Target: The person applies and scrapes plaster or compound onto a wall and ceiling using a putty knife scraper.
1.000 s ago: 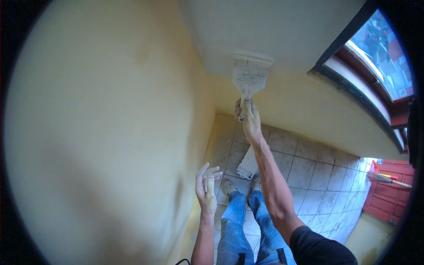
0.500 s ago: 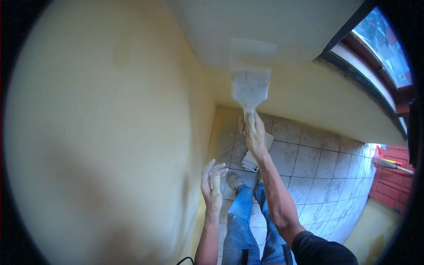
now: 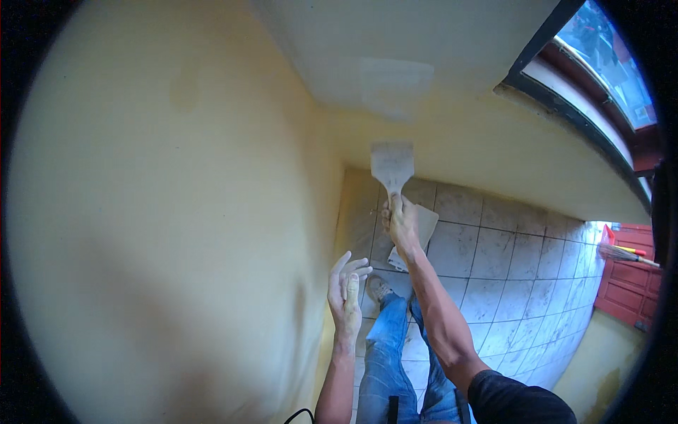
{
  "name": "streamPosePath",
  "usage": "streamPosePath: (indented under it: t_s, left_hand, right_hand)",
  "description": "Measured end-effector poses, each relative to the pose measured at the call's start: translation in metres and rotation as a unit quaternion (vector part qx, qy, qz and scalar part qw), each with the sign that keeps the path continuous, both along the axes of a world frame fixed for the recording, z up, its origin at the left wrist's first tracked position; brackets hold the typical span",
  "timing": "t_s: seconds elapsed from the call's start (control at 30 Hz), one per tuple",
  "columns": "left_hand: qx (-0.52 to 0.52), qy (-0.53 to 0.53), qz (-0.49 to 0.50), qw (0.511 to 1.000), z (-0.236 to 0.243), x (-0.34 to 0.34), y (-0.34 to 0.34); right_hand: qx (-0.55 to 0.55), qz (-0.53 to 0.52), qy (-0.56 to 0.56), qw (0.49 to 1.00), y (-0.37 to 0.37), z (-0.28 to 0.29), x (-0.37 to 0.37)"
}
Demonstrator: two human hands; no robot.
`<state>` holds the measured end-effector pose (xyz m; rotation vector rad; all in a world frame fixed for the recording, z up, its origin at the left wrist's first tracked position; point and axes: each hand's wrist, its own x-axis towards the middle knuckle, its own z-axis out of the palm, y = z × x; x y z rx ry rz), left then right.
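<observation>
My right hand [image 3: 400, 219] is closed round the handle of a wide, whitish paintbrush [image 3: 392, 160], held up against the yellowish end wall [image 3: 466, 148] just below a white patch [image 3: 394, 81]. The patch lies on the paler upper part of that wall. My left hand [image 3: 346, 286] hangs open near the yellow side wall [image 3: 176, 212], palm turned up, fingers loosely bent and dusted whitish, holding nothing. A white tray or container [image 3: 424, 226] lies on the tiled floor [image 3: 515, 261], partly hidden behind my right hand and forearm.
A dark-framed window [image 3: 600, 71] cuts into the wall at the upper right. At the far right stand a red panelled door [image 3: 628, 283] and a broom [image 3: 621, 253] with a red dustpan [image 3: 607, 235]. My jeans and shoes are below, with a dark cord at the bottom edge.
The brush and my right hand have moved down from the pale upper wall, leaving a white patch in view. My left hand appears slightly further right and higher.
</observation>
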<state>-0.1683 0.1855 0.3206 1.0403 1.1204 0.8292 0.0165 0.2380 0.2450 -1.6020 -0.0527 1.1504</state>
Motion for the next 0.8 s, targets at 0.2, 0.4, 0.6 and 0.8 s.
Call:
streamPosePath:
  t_s: [0.2,0.4,0.6,0.8]
  left_hand:
    - [-0.045,-0.020,0.006,0.999,-0.010,-0.005,-0.008]
    - [-0.013,-0.016,-0.016,1.000,0.004,0.015,-0.006]
    - [-0.016,-0.033,-0.013,0.999,0.000,0.013,-0.003]
    - [-0.032,-0.002,-0.008,0.999,-0.003,0.008,-0.010]
  right_hand:
    - [0.071,0.019,-0.240,0.968,0.037,0.090,0.012]
    - [0.028,0.013,-0.281,0.959,0.052,-0.003,0.028]
    - [-0.010,0.025,-0.060,0.998,0.037,-0.013,0.014]
    - [0.082,-0.010,0.085,0.993,0.038,0.065,0.032]
